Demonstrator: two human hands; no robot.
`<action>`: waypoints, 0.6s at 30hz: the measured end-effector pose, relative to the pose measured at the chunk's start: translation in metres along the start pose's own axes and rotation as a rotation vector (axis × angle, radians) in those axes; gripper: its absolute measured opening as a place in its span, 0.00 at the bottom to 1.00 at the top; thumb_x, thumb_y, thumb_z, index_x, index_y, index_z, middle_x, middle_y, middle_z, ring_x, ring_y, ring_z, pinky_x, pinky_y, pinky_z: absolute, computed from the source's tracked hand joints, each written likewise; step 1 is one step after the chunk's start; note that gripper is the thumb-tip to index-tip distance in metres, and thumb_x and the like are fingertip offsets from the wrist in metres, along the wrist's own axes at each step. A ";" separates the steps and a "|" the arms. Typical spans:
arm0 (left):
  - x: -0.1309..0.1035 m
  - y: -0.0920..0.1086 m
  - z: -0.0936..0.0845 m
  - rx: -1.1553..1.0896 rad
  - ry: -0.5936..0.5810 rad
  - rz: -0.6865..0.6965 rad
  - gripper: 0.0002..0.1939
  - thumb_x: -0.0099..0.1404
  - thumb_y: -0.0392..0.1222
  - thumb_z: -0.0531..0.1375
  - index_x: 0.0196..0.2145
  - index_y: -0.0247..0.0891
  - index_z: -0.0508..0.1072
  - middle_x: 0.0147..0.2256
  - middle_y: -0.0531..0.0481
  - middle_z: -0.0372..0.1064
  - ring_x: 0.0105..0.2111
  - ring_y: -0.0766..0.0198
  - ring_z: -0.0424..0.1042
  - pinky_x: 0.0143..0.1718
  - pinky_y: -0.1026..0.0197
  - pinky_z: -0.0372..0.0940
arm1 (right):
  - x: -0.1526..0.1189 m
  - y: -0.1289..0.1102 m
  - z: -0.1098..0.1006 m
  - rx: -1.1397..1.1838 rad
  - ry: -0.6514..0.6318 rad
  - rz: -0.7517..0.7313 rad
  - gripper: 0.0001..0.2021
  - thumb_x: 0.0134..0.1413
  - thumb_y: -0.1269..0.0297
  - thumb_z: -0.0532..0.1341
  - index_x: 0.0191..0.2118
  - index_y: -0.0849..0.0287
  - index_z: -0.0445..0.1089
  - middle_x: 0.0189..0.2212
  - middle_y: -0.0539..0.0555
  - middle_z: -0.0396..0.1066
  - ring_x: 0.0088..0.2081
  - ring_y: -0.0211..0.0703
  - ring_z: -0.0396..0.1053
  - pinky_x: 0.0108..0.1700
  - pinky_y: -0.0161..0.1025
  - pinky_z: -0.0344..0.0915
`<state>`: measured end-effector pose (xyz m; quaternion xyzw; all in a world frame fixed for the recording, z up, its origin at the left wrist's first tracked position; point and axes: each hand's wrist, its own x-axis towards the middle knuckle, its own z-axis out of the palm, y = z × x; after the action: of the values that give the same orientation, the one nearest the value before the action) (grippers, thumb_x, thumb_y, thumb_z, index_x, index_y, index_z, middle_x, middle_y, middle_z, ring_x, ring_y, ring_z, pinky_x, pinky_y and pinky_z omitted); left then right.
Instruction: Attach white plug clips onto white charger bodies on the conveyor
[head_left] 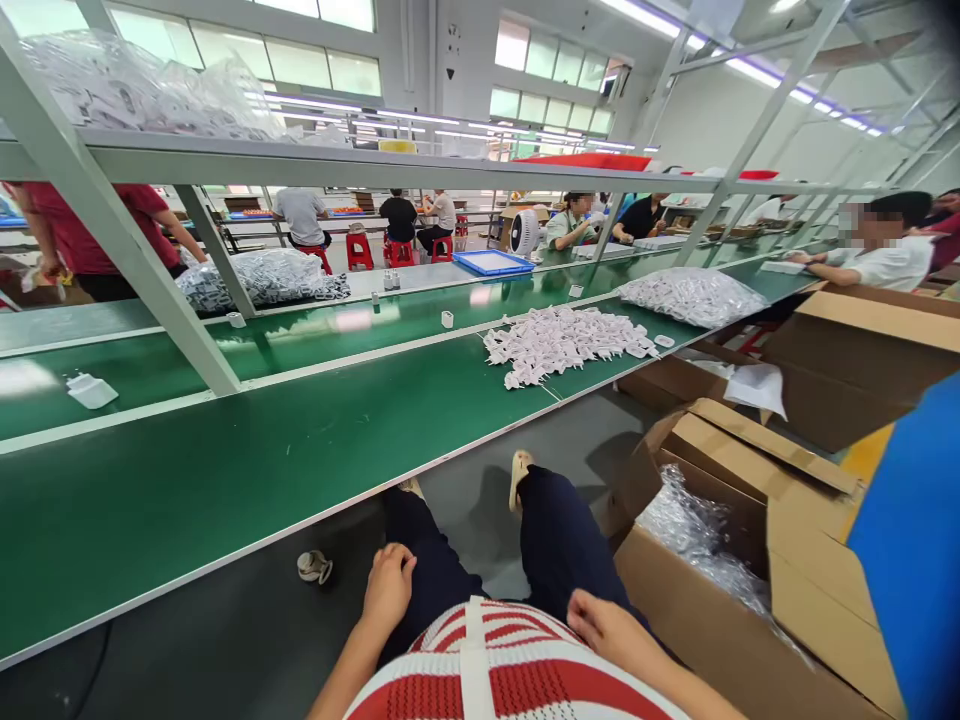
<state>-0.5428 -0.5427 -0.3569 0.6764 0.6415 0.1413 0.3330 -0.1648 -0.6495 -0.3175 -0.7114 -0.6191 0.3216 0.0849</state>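
My left hand (390,583) rests on my left thigh, fingers loosely curled together and nothing visible in them. Against my right thigh lies my right hand (595,618), its fingers bent inward and no object showing. Both hands are below the near edge of the green work surface (300,440) and touch nothing on it. A spread pile of small white plastic parts (562,340) lies on that surface, ahead and to the right. Just beyond it sits a clear bag full of white parts (694,295).
An open cardboard box (697,590) with clear plastic wrap stands at my right. Slanted metal posts (127,220) carry a shelf (375,168) over the line. A white adapter (91,390) and blue tray (493,262) are on the belt. A person (885,245) sits at far right.
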 end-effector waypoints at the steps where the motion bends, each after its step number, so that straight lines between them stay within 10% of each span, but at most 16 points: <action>1: -0.006 -0.001 0.001 -0.020 -0.019 0.018 0.15 0.76 0.41 0.48 0.41 0.36 0.73 0.45 0.42 0.72 0.48 0.56 0.70 0.52 0.60 0.60 | -0.006 0.002 0.004 0.034 -0.017 0.005 0.11 0.63 0.62 0.53 0.31 0.54 0.70 0.31 0.52 0.78 0.35 0.46 0.74 0.37 0.38 0.63; 5: -0.036 -0.011 0.016 -0.083 -0.201 0.078 0.16 0.75 0.48 0.52 0.31 0.39 0.70 0.31 0.51 0.71 0.34 0.61 0.70 0.37 0.63 0.61 | 0.006 0.015 -0.004 0.088 -0.024 0.042 0.18 0.64 0.59 0.50 0.49 0.58 0.74 0.33 0.55 0.78 0.37 0.49 0.75 0.42 0.41 0.67; 9: -0.044 -0.009 0.026 -0.091 -0.252 0.021 0.15 0.73 0.50 0.53 0.38 0.40 0.74 0.28 0.53 0.70 0.31 0.61 0.70 0.34 0.62 0.60 | 0.056 0.020 -0.028 -0.220 0.146 0.031 0.34 0.60 0.62 0.56 0.72 0.55 0.57 0.49 0.62 0.76 0.46 0.57 0.76 0.46 0.47 0.70; 13: -0.014 0.016 0.017 -0.026 -0.165 -0.121 0.33 0.71 0.50 0.56 0.69 0.35 0.59 0.44 0.44 0.74 0.48 0.55 0.75 0.51 0.60 0.65 | 0.100 0.031 -0.047 -0.393 0.307 -0.029 0.17 0.60 0.63 0.56 0.46 0.53 0.82 0.58 0.61 0.72 0.58 0.62 0.71 0.57 0.52 0.70; 15: 0.003 0.032 0.011 0.070 -0.115 -0.172 0.37 0.65 0.47 0.64 0.69 0.35 0.62 0.59 0.37 0.67 0.62 0.49 0.66 0.62 0.56 0.60 | 0.108 0.038 -0.053 -0.385 0.284 -0.081 0.22 0.63 0.64 0.49 0.35 0.51 0.83 0.47 0.61 0.79 0.51 0.59 0.76 0.57 0.54 0.71; 18: 0.027 0.050 0.006 0.100 -0.040 -0.248 0.18 0.60 0.39 0.68 0.49 0.37 0.80 0.64 0.38 0.63 0.66 0.44 0.59 0.66 0.50 0.54 | 0.108 0.050 -0.064 -0.300 0.324 -0.154 0.20 0.63 0.60 0.50 0.31 0.41 0.81 0.37 0.60 0.79 0.43 0.58 0.80 0.49 0.57 0.76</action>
<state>-0.4962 -0.5166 -0.3361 0.6104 0.7197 0.0533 0.3265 -0.0850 -0.5414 -0.3319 -0.7089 -0.6909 0.1003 0.1007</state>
